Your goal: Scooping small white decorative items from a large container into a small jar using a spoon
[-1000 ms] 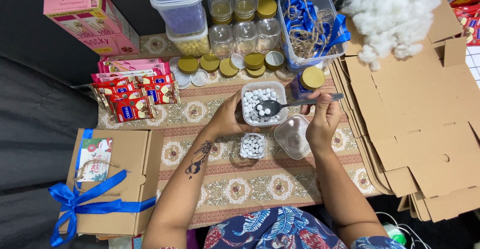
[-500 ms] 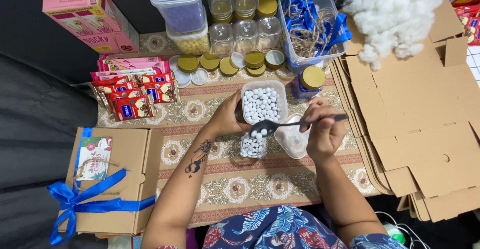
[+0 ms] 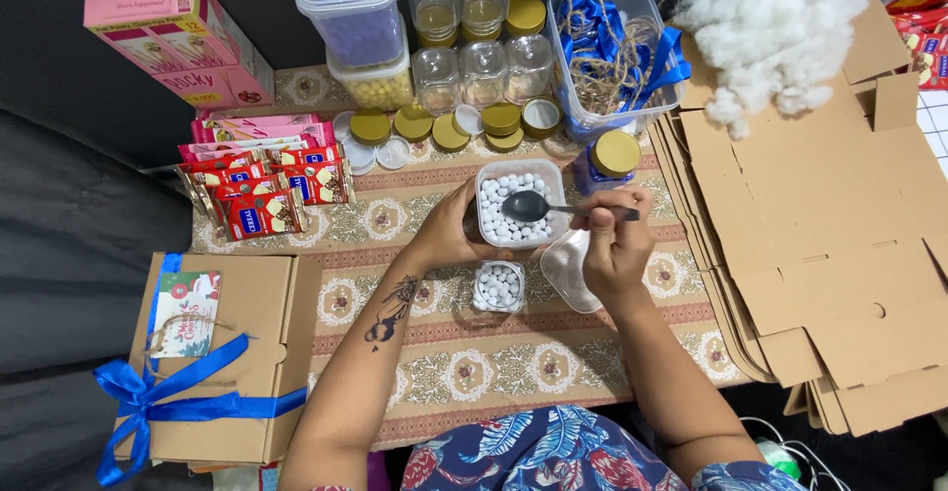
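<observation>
Two bare forearms reach forward side by side; the tattooed left hand [image 3: 449, 234] curls in a grip, the right hand [image 3: 614, 244] is fisted.

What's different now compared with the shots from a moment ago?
The right hand has swung the spoon from over the small jar, where it was half a second ago, back up over the tub of white candies. A second ago it was in the tub as well. The left hand has kept its grip on the tub, and the jar, the clear lid and everything else on the mat stayed put.
</observation>
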